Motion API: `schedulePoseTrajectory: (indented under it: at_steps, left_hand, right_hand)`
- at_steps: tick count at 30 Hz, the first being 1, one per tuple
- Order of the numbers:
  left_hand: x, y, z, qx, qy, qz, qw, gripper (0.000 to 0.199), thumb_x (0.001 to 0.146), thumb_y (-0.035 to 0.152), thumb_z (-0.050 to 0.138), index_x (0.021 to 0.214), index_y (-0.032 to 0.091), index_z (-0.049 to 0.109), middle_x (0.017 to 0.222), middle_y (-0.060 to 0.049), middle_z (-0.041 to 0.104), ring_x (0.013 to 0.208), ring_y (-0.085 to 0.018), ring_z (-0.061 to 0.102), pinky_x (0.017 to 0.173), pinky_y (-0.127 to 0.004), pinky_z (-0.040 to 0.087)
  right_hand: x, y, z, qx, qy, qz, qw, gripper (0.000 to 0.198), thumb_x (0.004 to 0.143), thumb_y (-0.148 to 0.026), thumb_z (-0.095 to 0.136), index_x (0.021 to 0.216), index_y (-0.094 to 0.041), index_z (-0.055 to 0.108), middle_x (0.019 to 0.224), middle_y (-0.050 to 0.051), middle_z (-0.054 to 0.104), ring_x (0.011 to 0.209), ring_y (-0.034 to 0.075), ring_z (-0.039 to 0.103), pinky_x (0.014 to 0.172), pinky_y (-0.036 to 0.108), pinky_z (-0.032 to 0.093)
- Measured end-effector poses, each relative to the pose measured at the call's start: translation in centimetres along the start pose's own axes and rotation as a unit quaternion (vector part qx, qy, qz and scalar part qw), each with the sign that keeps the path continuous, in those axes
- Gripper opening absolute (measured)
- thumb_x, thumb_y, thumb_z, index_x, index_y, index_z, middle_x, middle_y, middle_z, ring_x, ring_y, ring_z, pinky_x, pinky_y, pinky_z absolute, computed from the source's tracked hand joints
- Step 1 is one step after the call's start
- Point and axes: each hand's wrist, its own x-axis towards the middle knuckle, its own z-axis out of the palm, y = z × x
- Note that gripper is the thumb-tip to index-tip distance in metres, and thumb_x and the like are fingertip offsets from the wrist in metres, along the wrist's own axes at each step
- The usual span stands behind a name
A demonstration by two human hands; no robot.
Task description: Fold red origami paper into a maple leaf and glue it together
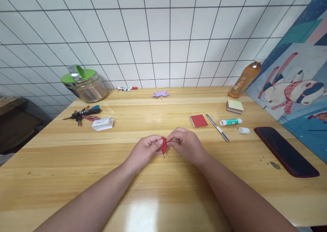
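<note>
Pinching a red folded paper (163, 147) with both hands, near middle of the table (84, 172)

Left hand (146, 148) reaches in from the near left. Thumb lies on the paper's left side, other fingers behind it; grip closed on the piece. Right hand (188, 144) reaches in from the near right, thumb and forefinger pinched together on the paper's right edge, perhaps on a small flap; the folds are too small to read surely. Paper sits upright between the hands, tapering to a point at its lower end.

Right side: a stack of square sheets (199, 120), red on top, lies just beyond the right hand. Beside it a slim cutter (217, 127) slants from far left to near right. A glue stick (230, 122) lies on its side farther right, a loose white cap (243, 130) apart from it on the near side. A dark phone (286, 152) rests flat at the right. Farther back, a pad of small papers (234, 106), pale yellow on top; beyond that, a bottle of amber drink (244, 79) stands near a painted panel (296, 89).

Far middle: a purple paper leaf (161, 94) near the tiled wall (163, 51), a marker (127, 88) to its left.

Left side: a metal pot (89, 90) with a green lid (89, 76) stands far back; keys (80, 114) lie nearer, a white packet (102, 123) just right of them.
</note>
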Motion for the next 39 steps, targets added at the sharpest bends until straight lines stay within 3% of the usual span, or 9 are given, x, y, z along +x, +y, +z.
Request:
schedulePoseTrajectory:
  at_steps: [4,7,12,17,21,25,28,33,39]
  left_hand:
    - [-0.3,0.3,0.6,0.043,-0.033,0.025,0.998,0.03,0.068,0.038,0.072,0.088,0.016,0.067,0.079,-0.004,0.069,0.075,-0.017,0.062,0.073,-0.028,0.047]
    - [-0.3,0.3,0.9,0.058,-0.011,0.028,0.998,0.031,0.063,0.034,0.076,0.087,0.017,0.064,0.082,-0.004,0.07,0.078,-0.018,0.063,0.072,-0.027,0.046]
    - [-0.1,-0.2,0.8,0.073,0.024,0.047,0.996,0.027,0.066,0.032,0.072,0.086,0.018,0.06,0.077,-0.002,0.071,0.071,-0.015,0.063,0.066,-0.024,0.043]
    - [-0.2,-0.1,0.5,0.084,0.046,0.063,0.993,0.029,0.07,0.027,0.07,0.088,0.021,0.049,0.057,0.005,0.066,0.053,-0.01,0.056,0.057,-0.021,0.039]
    - [-0.1,-0.2,0.5,0.08,0.034,0.05,0.995,0.029,0.069,0.029,0.071,0.088,0.02,0.052,0.061,0.004,0.067,0.057,-0.012,0.06,0.058,-0.022,0.041]
    - [0.1,-0.4,0.5,0.031,-0.015,0.009,0.999,0.027,0.069,0.035,0.072,0.083,0.016,0.059,0.072,-0.003,0.07,0.069,-0.015,0.065,0.067,-0.026,0.048]
    - [0.1,-0.4,0.4,0.02,-0.009,-0.018,1.0,0.034,0.068,0.037,0.074,0.089,0.014,0.062,0.074,-0.005,0.071,0.069,-0.016,0.066,0.069,-0.029,0.05]
    - [0.2,-0.2,0.4,0.024,-0.003,-0.012,1.0,0.032,0.066,0.037,0.075,0.085,0.014,0.063,0.07,-0.003,0.071,0.066,-0.014,0.066,0.066,-0.026,0.05]
    - [0.1,-0.4,0.5,0.043,-0.024,0.007,0.999,0.027,0.07,0.035,0.073,0.082,0.015,0.06,0.072,-0.002,0.07,0.069,-0.014,0.065,0.068,-0.026,0.049]
  right_hand:
    - [0.0,-0.1,-0.2,-0.054,-0.012,-0.004,0.998,0.012,0.082,-0.017,0.058,0.082,-0.025,0.067,0.084,-0.001,0.063,0.071,0.011,0.057,0.061,0.023,0.038]
    - [-0.1,-0.4,-0.2,-0.059,-0.009,0.003,0.998,0.007,0.081,-0.02,0.059,0.082,-0.024,0.065,0.082,-0.001,0.062,0.067,0.011,0.055,0.059,0.023,0.037]
    - [0.0,-0.5,0.7,0.09,0.017,0.087,0.992,0.017,0.072,-0.021,0.066,0.088,-0.024,0.06,0.082,-0.003,0.064,0.056,0.008,0.05,0.056,0.022,0.041]
    - [0.3,-0.4,1.0,0.232,-0.01,0.18,0.956,0.013,0.071,-0.031,0.066,0.076,-0.02,0.063,0.069,-0.002,0.063,0.053,0.009,0.051,0.051,0.021,0.043]
    - [0.4,-0.4,0.8,0.321,-0.042,0.215,0.921,0.019,0.07,-0.036,0.066,0.073,-0.018,0.061,0.065,-0.001,0.063,0.057,0.011,0.056,0.05,0.021,0.046]
    - [0.4,-0.6,0.7,0.334,-0.027,0.218,0.917,0.019,0.071,-0.036,0.064,0.073,-0.018,0.059,0.064,-0.001,0.06,0.056,0.011,0.055,0.048,0.022,0.047]
    - [0.3,-0.7,0.8,0.32,-0.013,0.217,0.922,0.017,0.073,-0.035,0.062,0.074,-0.018,0.059,0.065,-0.002,0.058,0.055,0.011,0.052,0.047,0.023,0.047]
    - [0.3,-0.8,0.9,0.282,0.001,0.192,0.94,0.013,0.072,-0.031,0.062,0.077,-0.018,0.062,0.068,-0.001,0.06,0.057,0.01,0.051,0.052,0.022,0.044]
    - [0.4,-0.8,1.0,0.325,0.004,0.187,0.927,0.014,0.071,-0.031,0.064,0.074,-0.017,0.065,0.066,0.001,0.063,0.057,0.011,0.053,0.054,0.024,0.044]
